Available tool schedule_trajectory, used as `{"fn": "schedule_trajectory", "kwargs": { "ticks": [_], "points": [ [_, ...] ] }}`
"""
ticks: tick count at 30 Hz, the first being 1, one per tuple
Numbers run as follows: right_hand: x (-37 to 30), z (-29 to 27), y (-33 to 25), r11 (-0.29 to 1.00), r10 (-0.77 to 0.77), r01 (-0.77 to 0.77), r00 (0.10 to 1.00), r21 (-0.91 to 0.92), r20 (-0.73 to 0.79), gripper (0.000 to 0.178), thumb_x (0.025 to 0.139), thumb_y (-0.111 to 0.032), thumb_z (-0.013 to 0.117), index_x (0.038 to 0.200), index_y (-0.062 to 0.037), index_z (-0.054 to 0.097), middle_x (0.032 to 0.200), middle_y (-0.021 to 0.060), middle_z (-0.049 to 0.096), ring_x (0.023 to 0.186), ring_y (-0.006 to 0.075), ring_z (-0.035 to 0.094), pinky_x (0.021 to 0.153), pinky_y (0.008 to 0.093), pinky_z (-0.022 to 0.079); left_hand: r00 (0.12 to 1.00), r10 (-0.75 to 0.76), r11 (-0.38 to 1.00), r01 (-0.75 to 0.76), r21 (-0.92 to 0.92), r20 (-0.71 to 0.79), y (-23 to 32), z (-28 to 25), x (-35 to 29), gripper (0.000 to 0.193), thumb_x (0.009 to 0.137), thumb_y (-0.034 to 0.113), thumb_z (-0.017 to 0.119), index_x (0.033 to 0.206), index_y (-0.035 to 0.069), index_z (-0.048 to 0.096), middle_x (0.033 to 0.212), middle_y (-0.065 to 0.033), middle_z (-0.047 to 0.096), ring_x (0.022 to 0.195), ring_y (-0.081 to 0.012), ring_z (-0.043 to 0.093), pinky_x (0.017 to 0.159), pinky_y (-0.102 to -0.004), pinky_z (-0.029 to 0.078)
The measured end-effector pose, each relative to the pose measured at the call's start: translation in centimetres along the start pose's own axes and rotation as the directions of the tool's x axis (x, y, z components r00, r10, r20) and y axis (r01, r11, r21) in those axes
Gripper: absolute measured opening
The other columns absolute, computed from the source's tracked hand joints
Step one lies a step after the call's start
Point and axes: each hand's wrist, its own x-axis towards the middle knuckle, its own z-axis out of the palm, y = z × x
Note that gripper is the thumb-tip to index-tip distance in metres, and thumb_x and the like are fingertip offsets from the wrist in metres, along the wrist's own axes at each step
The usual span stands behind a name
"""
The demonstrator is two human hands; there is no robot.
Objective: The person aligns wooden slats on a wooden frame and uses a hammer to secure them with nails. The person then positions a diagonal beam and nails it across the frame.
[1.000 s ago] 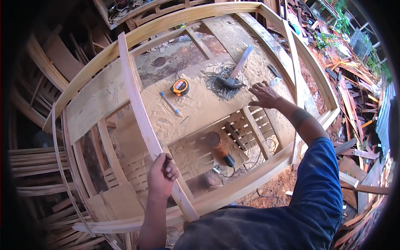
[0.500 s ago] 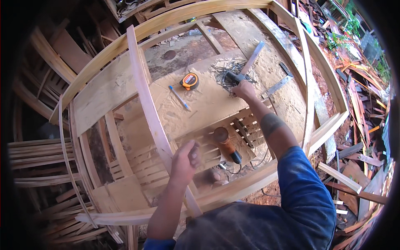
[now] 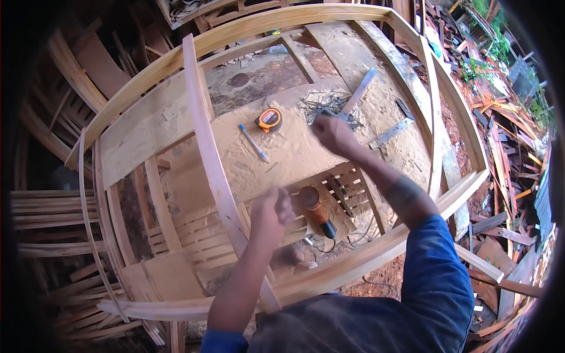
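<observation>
My right hand is closed in a fist above the sawdust-covered board, just nearer than a heap of nails. What its fingers hold, if anything, is hidden. Across the nails lies a hammer, its pale handle pointing away and its head partly covered by the hand. My left hand, slightly blurred, has curled fingers beside the upright wooden strip of a frame; I cannot make out anything in it. An orange tape measure and a blue pen rest on the board between the hands and the frame strip.
A curved wooden frame surrounds the work area. An orange corded power tool lies near a slatted panel. To the right are a metal square and heaped wood scraps. Stacked timber stands at left.
My right hand has drawn back from the hammer head and nails, toward me and slightly left. My left hand has moved a little right and up, away from the wooden strip.
</observation>
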Motion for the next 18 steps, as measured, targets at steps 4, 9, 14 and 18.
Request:
{"fn": "schedule_trajectory", "kwargs": {
  "ticks": [4,9,14,18],
  "points": [
    [3.1,-1.6,11.4,0.851,0.183,-0.168,0.983,-0.498,-0.019,0.037,0.085,-0.019,0.067,0.121,-0.0155,0.065,0.134,0.0155,0.053,0.132,0.0312,0.048,0.099,0.0489,0.045,0.999,0.048,0.995,-0.046,0.084,-0.021,1.8,-1.2,-7.5,0.019,0.109,0.024,0.046,0.107,0.008,0.057,0.072,0.0008,0.043,0.054,-0.0084,0.034,0.051,-0.0261,0.031],
    [5.5,0.1,16.1,0.687,-0.189,0.203,0.977,-0.697,0.099,0.021,0.086,-0.017,0.064,0.105,-0.0202,0.073,0.137,0.0141,0.054,0.130,0.0311,0.050,0.111,0.0539,0.037,0.959,0.186,0.976,-0.157,0.149,-0.213,2.3,-7.1,-16.8,0.015,0.108,0.016,0.046,0.117,0.008,0.056,0.074,-0.0006,0.048,0.050,-0.0065,0.031,0.047,-0.0232,0.028],
    [5.6,-4.1,12.2,0.630,-0.490,0.338,0.871,-0.699,-0.021,0.012,0.085,-0.019,0.061,0.091,-0.0230,0.070,0.093,0.0051,0.060,0.104,0.0253,0.062,0.112,0.0523,0.035,0.927,0.296,0.947,-0.254,0.196,-0.229,3.1,-11.2,-20.9,0.018,0.107,0.012,0.046,0.122,0.008,0.056,0.080,-0.0041,0.057,0.045,-0.0046,0.029,0.042,-0.0206,0.026],
    [1.1,-8.9,4.0,0.646,-0.233,0.149,0.973,-0.749,-0.007,0.017,0.081,-0.025,0.068,0.097,-0.0209,0.067,0.089,0.0057,0.065,0.098,0.0272,0.065,0.091,0.0494,0.045,0.977,0.209,0.957,-0.195,0.216,-0.044,4.3,-13.1,-20.3,0.018,0.107,0.009,0.046,0.121,0.005,0.056,0.083,-0.0080,0.062,0.045,-0.0036,0.027,0.042,-0.0210,0.027]
  ]
}}
